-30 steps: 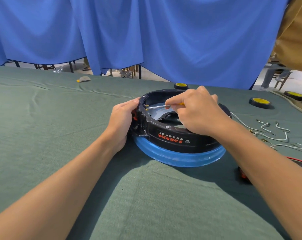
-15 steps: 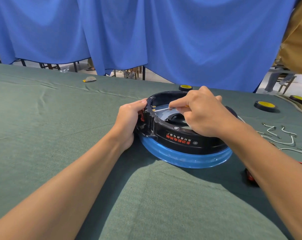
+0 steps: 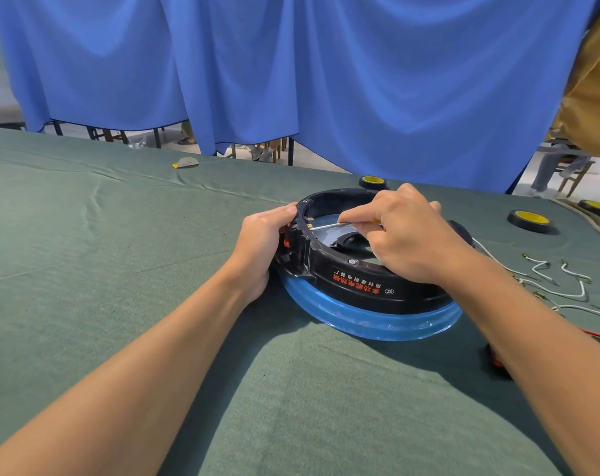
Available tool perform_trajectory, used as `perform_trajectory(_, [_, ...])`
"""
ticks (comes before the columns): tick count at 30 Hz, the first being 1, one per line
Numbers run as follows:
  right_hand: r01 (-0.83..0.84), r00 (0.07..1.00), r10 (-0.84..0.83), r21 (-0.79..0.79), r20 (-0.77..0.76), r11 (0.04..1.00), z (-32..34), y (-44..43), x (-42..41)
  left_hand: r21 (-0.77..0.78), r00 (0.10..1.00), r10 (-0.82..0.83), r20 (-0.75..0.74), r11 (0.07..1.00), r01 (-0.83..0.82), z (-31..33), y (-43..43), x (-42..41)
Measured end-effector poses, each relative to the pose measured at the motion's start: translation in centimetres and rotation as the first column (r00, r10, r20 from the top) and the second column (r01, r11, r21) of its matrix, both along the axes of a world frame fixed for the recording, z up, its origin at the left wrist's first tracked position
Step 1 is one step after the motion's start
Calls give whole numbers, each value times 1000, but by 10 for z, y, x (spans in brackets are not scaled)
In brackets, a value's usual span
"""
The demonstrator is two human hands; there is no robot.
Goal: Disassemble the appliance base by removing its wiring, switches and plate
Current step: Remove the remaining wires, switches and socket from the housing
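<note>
The round black appliance base, with a blue rim underneath and red lettering on its side, lies upside down on the green cloth. My left hand grips its left side, by the red switch. My right hand holds a small screwdriver over the open base. The metal shaft points left toward brass terminals at the inner wall. A silvery plate shows inside the base, partly hidden by my right hand.
Loose white wires lie on the cloth to the right. Black-and-yellow tape rolls sit behind the base, a third at the far right edge. A red and black part lies by my right forearm. Blue curtain hangs behind the table.
The view has shifted slightly. Both hands keep their hold on the base and screwdriver, whose tip stays at the terminals.
</note>
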State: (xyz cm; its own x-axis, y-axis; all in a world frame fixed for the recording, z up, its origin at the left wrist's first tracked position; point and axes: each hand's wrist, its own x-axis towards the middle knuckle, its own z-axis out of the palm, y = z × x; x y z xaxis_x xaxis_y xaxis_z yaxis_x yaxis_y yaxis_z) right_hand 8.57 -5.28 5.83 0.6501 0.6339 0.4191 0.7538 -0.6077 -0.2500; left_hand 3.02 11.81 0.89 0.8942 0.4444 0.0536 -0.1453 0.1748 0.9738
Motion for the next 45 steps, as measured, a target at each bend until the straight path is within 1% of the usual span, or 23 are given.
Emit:
perform_trajectory(1, [3,1000,-3,3,25,1000,-1,0,1,15,1000,6,-2,1000,-6,-1,1,1])
perform_trajectory(3, [24,989,-28,26,142,999,-5,-1,2,50,1000,32,1,998,-32,-1,1,2])
perform_trajectory(5, [54,955,-86,120,283,991,-7,-2,4,89,996,83,13,992,-84,-1,3,3])
perform_trajectory(8, [60,893,-181,290,413,955,-6,-7,8,158,986,159,46,974,-164,-1,8,5])
perform_trajectory(10, [91,833,-256,334,491,938,-6,-11,10,195,982,171,75,964,-182,-2,9,4])
perform_trajectory(12, [204,786,-357,333,505,920,-5,-13,7,231,981,167,97,955,-185,-4,9,3])
perform_trajectory(14, [329,740,-438,293,511,898,-5,-16,-2,292,978,180,109,934,-204,-7,8,4])
perform_trajectory(15, [355,712,-447,272,542,894,-5,-18,-11,333,974,192,116,917,-221,-8,9,5])
perform_trajectory(16, [341,701,-426,255,572,905,-7,-21,-21,372,971,204,126,898,-237,-10,9,5])
perform_trajectory(17, [292,714,-378,240,590,926,-10,-24,-32,401,968,211,136,882,-248,-12,9,6])
perform_trajectory(18, [221,745,-306,214,593,951,-15,-27,-43,419,966,215,144,871,-256,-13,9,7])
perform_trajectory(20, [88,824,-136,113,550,990,-26,-33,-61,430,963,223,151,863,-267,-12,10,6])
perform_trajectory(22, [21,885,-24,12,466,1000,-38,-36,-71,419,961,232,148,866,-274,-10,10,4])
perform_trajectory(24, [-34,922,46,-37,386,999,-43,-36,-74,397,961,237,144,875,-276,-9,10,3])
perform_trajectory(26, [-116,919,115,-21,376,993,-43,-37,-73,391,961,242,135,878,-276,-9,9,2])
perform_trajectory(29, [-186,915,142,83,378,979,-45,-36,-73,394,958,250,141,873,-286,-9,8,1])
perform_trajectory(33, [-244,905,203,65,373,968,-47,-29,-79,393,952,255,167,869,-302,-11,6,1])
perform_trajectory(38, [-166,938,143,45,315,985,-50,-26,-81,418,941,273,202,844,-335,-13,4,2])
perform_trajectory(42, [-143,946,125,39,298,989,-49,-25,-83,429,937,278,211,835,-345,-13,3,3])
perform_trajectory(45, [-134,954,128,5,272,991,-49,-24,-87,433,933,291,214,827,-357,-13,3,3])
